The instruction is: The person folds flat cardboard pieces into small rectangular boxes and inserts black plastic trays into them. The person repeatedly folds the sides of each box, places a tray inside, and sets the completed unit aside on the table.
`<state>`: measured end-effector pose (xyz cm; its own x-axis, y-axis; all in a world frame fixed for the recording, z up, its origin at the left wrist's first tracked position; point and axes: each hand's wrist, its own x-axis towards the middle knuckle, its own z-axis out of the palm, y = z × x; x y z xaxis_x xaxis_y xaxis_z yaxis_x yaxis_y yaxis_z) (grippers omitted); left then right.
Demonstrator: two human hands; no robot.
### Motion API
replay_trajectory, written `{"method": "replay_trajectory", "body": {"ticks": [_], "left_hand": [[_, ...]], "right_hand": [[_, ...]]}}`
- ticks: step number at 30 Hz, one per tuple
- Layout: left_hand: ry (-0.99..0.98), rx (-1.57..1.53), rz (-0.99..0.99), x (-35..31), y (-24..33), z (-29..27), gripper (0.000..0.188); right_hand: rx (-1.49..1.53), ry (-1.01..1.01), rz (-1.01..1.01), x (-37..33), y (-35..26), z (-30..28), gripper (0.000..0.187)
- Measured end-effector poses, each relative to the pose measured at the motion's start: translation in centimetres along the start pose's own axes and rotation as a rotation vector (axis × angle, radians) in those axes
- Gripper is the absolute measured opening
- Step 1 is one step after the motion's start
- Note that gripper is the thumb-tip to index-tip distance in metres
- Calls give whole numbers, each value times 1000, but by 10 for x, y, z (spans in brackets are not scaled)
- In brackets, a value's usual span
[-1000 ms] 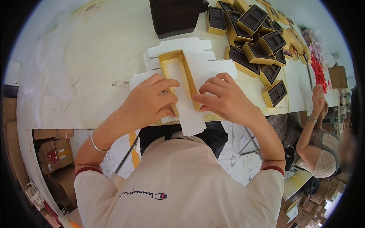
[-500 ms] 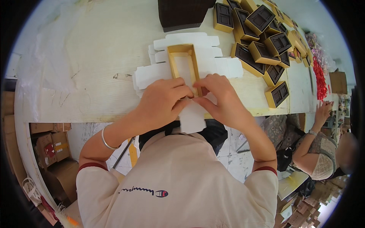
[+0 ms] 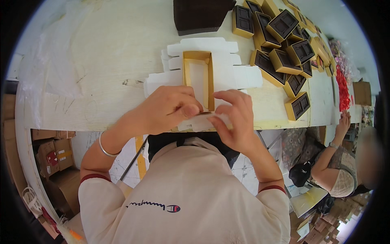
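In front of me a gold-walled cardboard box point(image 3: 210, 81) with a white inside floor lies on a stack of flat white cardboard blanks point(image 3: 223, 45). My left hand point(image 3: 172, 106) is closed on the box's near end wall, its thumb and fingers pinching the edge. Just off the near right corner, my right hand point(image 3: 237, 118) is open, thumb and fingers spread with nothing visible between them. The hands partly hide the box's near end and the blanks below it.
Several gold boxes with dark inserts point(image 3: 284, 61) are heaped at the right. A dark brown stack point(image 3: 199, 18) stands behind the blanks. Clear plastic film point(image 3: 48, 69) covers the table's left. At far right, another person's hand point(image 3: 344, 120) is near red shredded material point(image 3: 343, 89).
The white flap that hung over the table's near edge is now up at the box's end. My right hand has let go and drawn slightly away, fingers spread; my left keeps its grip.
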<state>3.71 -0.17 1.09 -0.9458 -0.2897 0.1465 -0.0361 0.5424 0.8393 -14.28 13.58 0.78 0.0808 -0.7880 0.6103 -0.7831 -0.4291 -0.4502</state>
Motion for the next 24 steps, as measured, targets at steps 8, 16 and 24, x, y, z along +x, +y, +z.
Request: {"method": "replay_trajectory", "body": {"ticks": [8, 16, 24], "left_hand": [[211, -317, -220, 2, 15, 10, 17], [415, 604, 120, -15, 13, 36, 14], [95, 307, -105, -5, 18, 16, 11]], "right_hand": [[-103, 30, 102, 5, 1, 15, 31], [-492, -272, -159, 7, -6, 2, 26], [-231, -594, -14, 31, 0, -7, 18]]}}
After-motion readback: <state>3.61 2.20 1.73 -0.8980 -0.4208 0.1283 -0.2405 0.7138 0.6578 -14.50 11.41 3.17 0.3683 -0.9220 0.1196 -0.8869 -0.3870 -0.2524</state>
